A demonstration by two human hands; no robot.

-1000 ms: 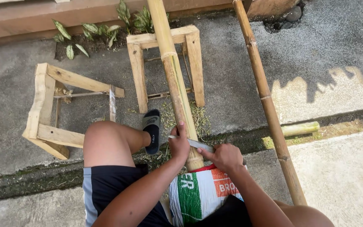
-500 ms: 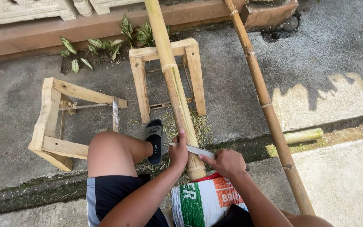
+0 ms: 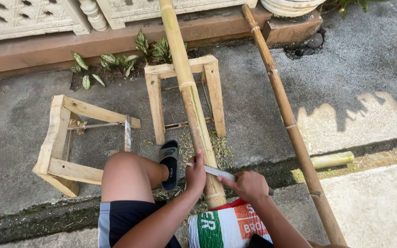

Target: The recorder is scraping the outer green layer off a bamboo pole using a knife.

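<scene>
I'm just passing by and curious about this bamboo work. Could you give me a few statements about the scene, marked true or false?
1. Both hands, the left hand and the right hand, hold a blade across the thick bamboo pole. True.
2. The thick bamboo pole rests on an upright wooden stand. True.
3. A second wooden stand also stands upright. False: it lies tipped on its side.
4. The foot is bare. False: it wears a black sandal.

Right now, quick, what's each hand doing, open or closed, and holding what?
Left hand: closed on the far end of the blade, against the bamboo pole.
Right hand: closed around the blade's handle end.
</scene>
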